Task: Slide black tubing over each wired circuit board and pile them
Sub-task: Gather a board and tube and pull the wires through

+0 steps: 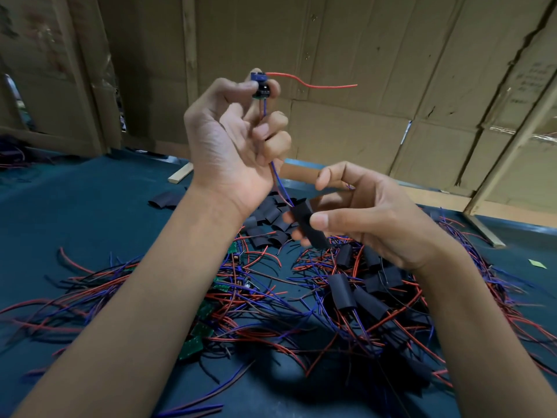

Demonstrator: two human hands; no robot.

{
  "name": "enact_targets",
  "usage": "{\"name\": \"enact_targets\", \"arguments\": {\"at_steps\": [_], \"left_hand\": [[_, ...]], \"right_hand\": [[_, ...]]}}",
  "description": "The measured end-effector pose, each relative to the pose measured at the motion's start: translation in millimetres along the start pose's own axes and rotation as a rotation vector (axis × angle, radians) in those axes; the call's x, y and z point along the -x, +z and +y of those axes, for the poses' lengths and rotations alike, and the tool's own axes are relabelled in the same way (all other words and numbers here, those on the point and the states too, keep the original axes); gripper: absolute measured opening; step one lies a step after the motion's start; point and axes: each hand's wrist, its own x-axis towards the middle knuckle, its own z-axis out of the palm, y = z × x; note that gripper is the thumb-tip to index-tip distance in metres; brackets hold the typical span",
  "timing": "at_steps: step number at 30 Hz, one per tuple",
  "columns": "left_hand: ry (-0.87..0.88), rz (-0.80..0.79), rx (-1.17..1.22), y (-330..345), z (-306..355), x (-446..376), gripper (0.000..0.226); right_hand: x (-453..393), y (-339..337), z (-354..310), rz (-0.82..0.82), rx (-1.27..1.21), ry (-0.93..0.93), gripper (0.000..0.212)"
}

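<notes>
- Black tubing piece (309,225), pinched between thumb and fingers of right hand (370,218), tilted, upper mouth toward the wire ends.
- Wired circuit board (259,85), raised and pinched at fingertips of left hand (233,146); red wire (310,82) trailing rightward, blue wire (278,179) running down past the curled fingers to the tubing mouth.
- Below the right hand: sleeved boards (358,292); below the left: bare boards (200,330).
- Behind both hands: loose tubing pieces (268,218) on teal table (90,206).
</notes>
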Motion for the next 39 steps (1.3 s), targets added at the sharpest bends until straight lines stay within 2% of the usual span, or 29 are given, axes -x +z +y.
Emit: {"name": "enact_targets", "arguments": {"at_steps": [6,7,11,15,21,30,35,39], "left_hand": [[-0.058,0.005,0.059,12,-17,5,0.028],[-0.071,0.009,-0.031,12,-17,4,0.028],[-0.025,0.049,-0.669,10,-13,-2,0.025],[-0.145,0.009,-0.769,3,-6,-2,0.025],[-0.202,0.040,-1.034,-3,-5,-3,0.025],[-0.271,-0.035,-0.908,-2,-7,-3,0.021],[-0.353,-0.101,-0.871,-5,-5,-2,0.049],[-0.427,-0.110,-0.686,-9,-5,-4,0.061]], "right_hand": [[-2,1,-3,0.134,0.071,-0.045,0.038],[-3,2,-5,0.161,0.064,-0.057,0.039],[-2,3,-9,0.268,0.059,-0.127,0.041],[-2,3,-9,0.394,0.145,-0.170,0.041],[-3,1,-5,0.385,0.321,-0.159,0.038],[3,-9,-13,0.360,0.342,-0.226,0.040],[4,-10,-11,0.337,0.378,-0.279,0.041],[4,-7,-11,0.318,0.409,-0.291,0.039]]}}
